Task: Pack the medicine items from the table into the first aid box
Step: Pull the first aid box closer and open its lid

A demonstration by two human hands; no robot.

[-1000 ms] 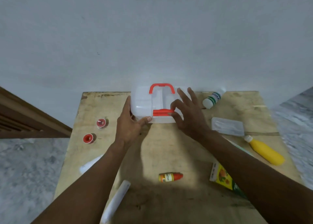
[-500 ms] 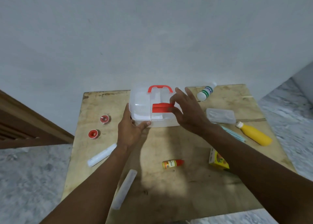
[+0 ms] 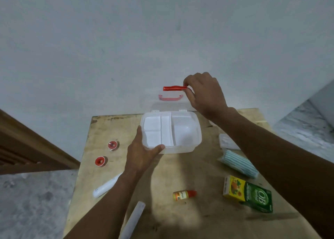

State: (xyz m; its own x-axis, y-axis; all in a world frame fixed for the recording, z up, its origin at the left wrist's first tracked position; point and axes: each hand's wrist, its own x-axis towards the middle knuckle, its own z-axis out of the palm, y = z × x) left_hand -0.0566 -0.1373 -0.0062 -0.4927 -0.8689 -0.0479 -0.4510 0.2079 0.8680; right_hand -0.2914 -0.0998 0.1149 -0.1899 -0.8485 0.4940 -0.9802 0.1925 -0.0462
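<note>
The first aid box (image 3: 180, 149) stood open at the far middle of the table (image 3: 180, 175), with no item in its compartments. The left hand (image 3: 142, 152) gripped its near left corner, thumb along the front wall, evidently to stop the base sliding or tipping. The right hand (image 3: 206, 92) pinched the red latch (image 3: 174, 88) on the raised clear lid (image 3: 169, 105), holding it upright, presumably for access. The small bottle (image 3: 184, 195), carton (image 3: 247, 193) and mask pack (image 3: 238, 163) lay on the table, apart from the box.
</note>
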